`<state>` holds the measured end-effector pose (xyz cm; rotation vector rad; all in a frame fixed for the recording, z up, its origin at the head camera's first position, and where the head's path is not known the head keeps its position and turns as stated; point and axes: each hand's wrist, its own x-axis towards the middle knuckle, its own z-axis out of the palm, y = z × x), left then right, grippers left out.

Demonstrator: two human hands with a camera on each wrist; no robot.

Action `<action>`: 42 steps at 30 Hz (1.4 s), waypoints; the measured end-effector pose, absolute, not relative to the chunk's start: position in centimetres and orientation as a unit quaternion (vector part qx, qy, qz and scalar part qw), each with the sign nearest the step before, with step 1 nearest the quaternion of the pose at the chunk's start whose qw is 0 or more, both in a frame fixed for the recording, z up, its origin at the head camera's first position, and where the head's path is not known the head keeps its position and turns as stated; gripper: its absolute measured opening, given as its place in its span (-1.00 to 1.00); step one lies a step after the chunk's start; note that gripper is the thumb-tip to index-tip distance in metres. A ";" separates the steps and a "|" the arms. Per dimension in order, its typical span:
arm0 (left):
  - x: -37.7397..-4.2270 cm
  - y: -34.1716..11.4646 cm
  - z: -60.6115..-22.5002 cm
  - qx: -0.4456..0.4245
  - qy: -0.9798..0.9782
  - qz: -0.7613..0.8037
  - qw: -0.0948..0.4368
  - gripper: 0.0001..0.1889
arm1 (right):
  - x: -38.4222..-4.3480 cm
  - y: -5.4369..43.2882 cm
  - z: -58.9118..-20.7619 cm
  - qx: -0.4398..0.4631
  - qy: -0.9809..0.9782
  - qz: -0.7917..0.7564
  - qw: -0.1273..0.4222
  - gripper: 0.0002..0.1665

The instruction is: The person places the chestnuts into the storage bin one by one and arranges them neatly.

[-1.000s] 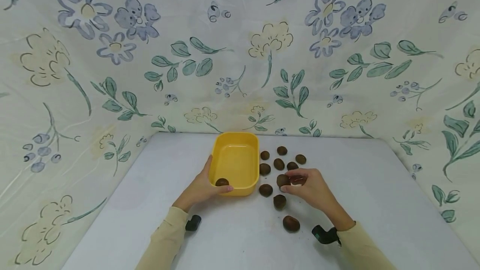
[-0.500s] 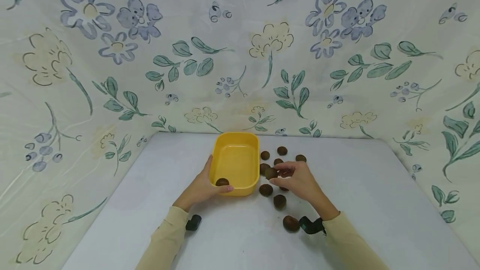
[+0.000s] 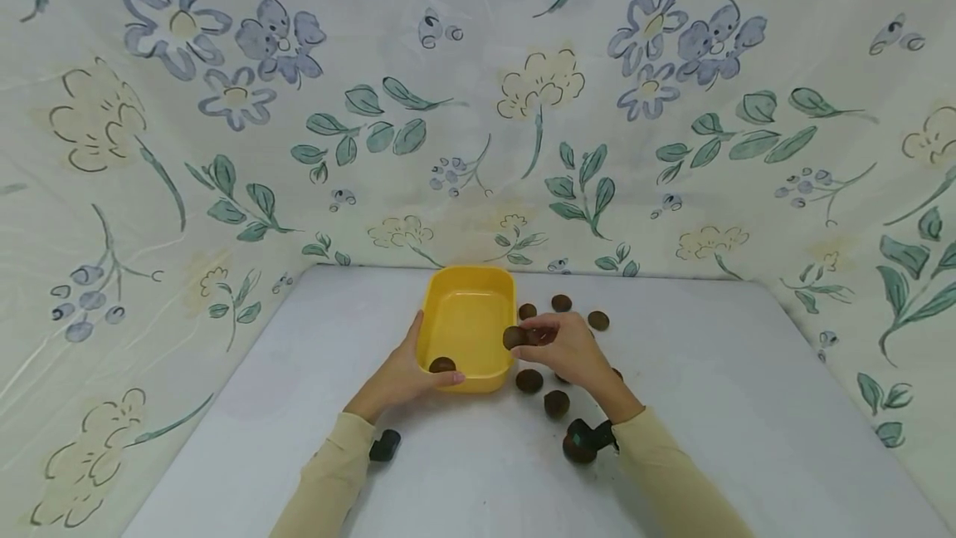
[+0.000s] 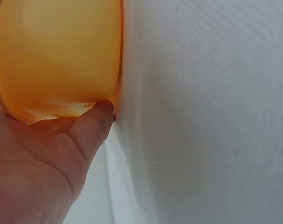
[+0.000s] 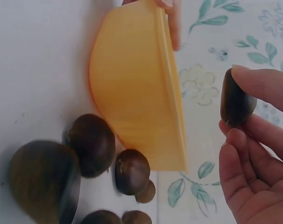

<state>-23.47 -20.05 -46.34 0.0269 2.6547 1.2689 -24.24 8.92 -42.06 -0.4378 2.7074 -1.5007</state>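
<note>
Your left hand (image 3: 399, 372) reaches in from the near left of the yellow box (image 3: 466, 318), its thumb over the near rim and its fingers along the outer side, gripping it. Your right hand (image 3: 568, 351) is raised over the table (image 3: 478, 480) beside the box's right rim, pinching one chestnut (image 3: 514, 338) between thumb and fingertips.

You have one box. One other chestnut (image 3: 442, 364) lies inside it, in the near left corner by your thumb. To the right of the box, at least eight loose chestnuts (image 3: 529, 381) lie on the table, two of them showing only as slivers; your right hand blocks an exact count.

The black wrist camera (image 3: 586, 434) on your right arm partly covers the nearest chestnut. A flowered sheet (image 3: 463, 148) hangs behind the table and along its sides.
</note>
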 end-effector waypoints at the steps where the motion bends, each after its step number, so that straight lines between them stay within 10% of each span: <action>1: -23.5 -20.1 -46.3 0.011 0.897 0.430 0.099 0.50 | -24.4 8.7 -42.1 -0.142 0.864 -0.482 0.008 -0.54; 42: -23.3 -20.1 -46.2 0.021 0.904 0.417 0.092 0.46 | -27.5 0.6 -43.5 -0.186 0.863 -0.468 0.037 -0.51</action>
